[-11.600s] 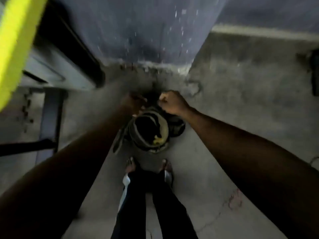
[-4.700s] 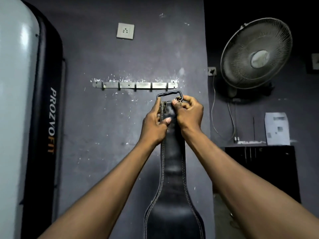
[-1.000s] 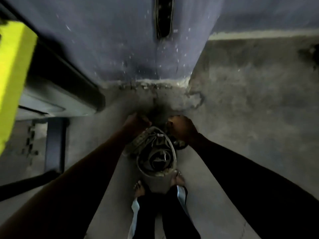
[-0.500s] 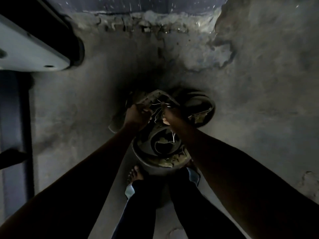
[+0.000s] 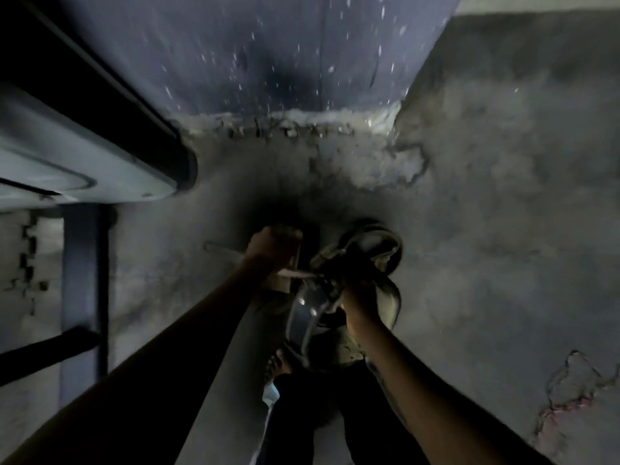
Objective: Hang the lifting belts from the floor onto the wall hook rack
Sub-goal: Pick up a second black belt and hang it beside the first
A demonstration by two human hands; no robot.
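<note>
I look straight down at a dim concrete floor by the wall. A curled, worn lifting belt hangs between my hands above my feet. My left hand is closed on its strap end. My right hand grips the belt near its buckle. Another coiled belt lies on the floor just beyond my right hand. The wall hook rack is out of view.
The dark blue wall rises ahead, with crumbled plaster at its foot. A pale padded machine with a black edge stands at the left, its dark frame post beside it. My bare feet are under the belt.
The belt has come up off the floor pile and uncurled between my hands. My left hand has pulled its strap end out to the left. The view has tilted up toward the wall.
</note>
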